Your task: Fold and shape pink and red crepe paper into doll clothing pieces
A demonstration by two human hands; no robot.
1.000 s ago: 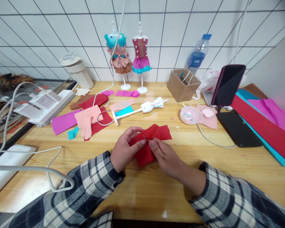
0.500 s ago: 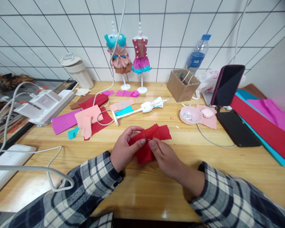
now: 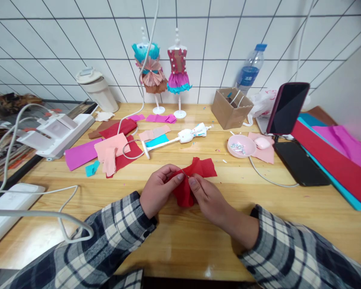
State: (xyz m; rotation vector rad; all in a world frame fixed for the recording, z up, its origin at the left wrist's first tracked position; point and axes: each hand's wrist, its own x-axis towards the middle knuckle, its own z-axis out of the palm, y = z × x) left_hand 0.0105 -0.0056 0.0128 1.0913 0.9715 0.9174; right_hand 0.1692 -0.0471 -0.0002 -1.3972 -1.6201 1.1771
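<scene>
A piece of red crepe paper (image 3: 203, 168) is bunched between both my hands over the wooden table (image 3: 180, 237), near its front middle. My left hand (image 3: 158, 190) pinches the paper's left part with thumb and fingers closed. My right hand (image 3: 209, 198) is closed on a thin needle (image 3: 185, 174) that pokes into the paper's gathered edge. Both wrists rest on the table in plaid sleeves.
Two small dress forms (image 3: 165, 72) stand at the back by the tiled wall, a third (image 3: 180, 138) lies on its side. Coloured paper scraps (image 3: 108, 150) lie at left, a pink bead dish (image 3: 241, 145) and phones (image 3: 301, 162) at right, a cardboard box (image 3: 231, 106) behind.
My left hand has slid right and gathered the red paper tighter. The paper looks narrower and more bunched. My right hand has stayed put with the needle.
</scene>
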